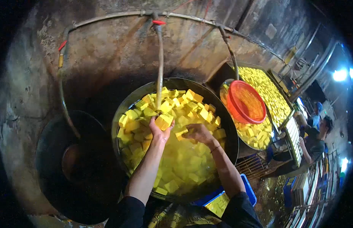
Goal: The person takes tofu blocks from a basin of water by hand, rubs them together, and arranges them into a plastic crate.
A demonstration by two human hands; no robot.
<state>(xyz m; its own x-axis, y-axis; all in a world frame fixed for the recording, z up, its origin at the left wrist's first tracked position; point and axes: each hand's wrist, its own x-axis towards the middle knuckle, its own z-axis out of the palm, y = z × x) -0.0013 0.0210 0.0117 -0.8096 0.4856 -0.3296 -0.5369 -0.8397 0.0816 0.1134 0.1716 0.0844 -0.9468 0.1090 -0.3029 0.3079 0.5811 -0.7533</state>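
A wide dark vat (234, 152) in front of me holds many yellow tofu blocks (172, 186), heaped at the back and lying under cloudy yellow water nearer to me. My left hand (158, 131) is closed around a yellow tofu block (164, 121), held just above the heap. To its right, my right hand (199, 133) is low over the water with bent fingers, its fingertips at another yellow tofu block (180, 133). Behind my left hand, a hose (160, 64) hangs down into the heap.
A dark round vat (47, 163) stands at the left with a hose in it. At the right, a red plastic basket (237, 102) rests on a container of yellow blocks, beside a large tray (266, 91) of more. A blue crate (249, 190) lies below my right arm. A person (315, 140) works farther right.
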